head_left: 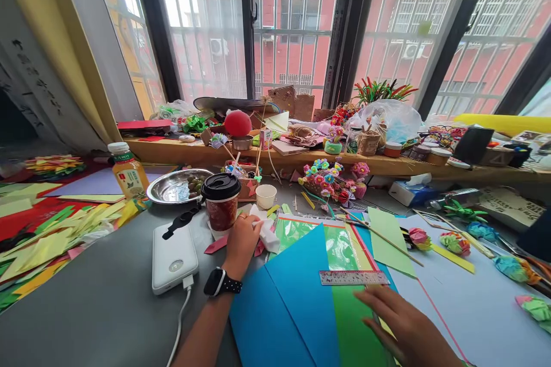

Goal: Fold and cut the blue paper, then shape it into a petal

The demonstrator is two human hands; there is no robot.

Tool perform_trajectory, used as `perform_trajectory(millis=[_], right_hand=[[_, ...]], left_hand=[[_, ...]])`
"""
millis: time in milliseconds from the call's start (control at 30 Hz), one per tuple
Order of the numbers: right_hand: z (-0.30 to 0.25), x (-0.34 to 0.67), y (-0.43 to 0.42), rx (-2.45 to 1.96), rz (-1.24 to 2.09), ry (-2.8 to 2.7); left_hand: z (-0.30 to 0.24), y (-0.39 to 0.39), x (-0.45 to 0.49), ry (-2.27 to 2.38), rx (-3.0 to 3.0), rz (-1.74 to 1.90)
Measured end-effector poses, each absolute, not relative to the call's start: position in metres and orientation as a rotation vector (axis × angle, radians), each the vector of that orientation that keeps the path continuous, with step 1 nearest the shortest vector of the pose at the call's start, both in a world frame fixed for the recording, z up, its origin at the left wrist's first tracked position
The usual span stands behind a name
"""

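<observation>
Head view: the left hand [243, 236] seems closed on a white tissue [270, 237] beside the lidded cup [221, 211]; the right hand [398, 316] hovers loose, fingers parted, near the ruler [354, 278]. Tissue handling appears in hand; the next move calls for sparing the cup.

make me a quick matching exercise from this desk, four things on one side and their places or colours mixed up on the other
1. Ruler
2. Lidded cup
3. Power bank
4. Left hand

A. White, with a cable plugged in
B. At the white tissue
C. Just beyond the right hand
D. Dark red sides

Pairs: 1-C, 2-D, 3-A, 4-B
</observation>
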State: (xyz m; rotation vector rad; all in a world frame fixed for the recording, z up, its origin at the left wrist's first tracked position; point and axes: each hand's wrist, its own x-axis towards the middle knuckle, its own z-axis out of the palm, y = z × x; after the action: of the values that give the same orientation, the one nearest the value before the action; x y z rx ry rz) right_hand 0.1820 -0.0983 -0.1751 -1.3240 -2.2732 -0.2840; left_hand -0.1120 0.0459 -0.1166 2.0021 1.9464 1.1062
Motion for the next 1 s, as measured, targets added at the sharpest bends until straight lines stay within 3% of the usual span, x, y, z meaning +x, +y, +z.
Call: perform_trajectory(millis=[233, 400, 700, 1000], right_hand=[[-0.182, 0.164, -0.038, -1.078, -0.668, -2.319], [-0.174, 0.158, -0.034, -1.125, -0.776, -2.421], [-0.171, 0.162, -0.009, -1.105, -0.75, -2.493], [-0.148, 0.148, 0.036, -1.668, -0.355, -2.286]], left_hand=[[-0.106, 0.022, -0.079, 1.981, 2.412, 0.996], [-0.113, 0.028, -0.036, 1.369, 2.808, 0.611], [-0.165, 0.045, -0.037, 1.192, 2.82, 0.398], [-0.166, 0.045, -0.035, 1.233, 2.776, 0.377]])
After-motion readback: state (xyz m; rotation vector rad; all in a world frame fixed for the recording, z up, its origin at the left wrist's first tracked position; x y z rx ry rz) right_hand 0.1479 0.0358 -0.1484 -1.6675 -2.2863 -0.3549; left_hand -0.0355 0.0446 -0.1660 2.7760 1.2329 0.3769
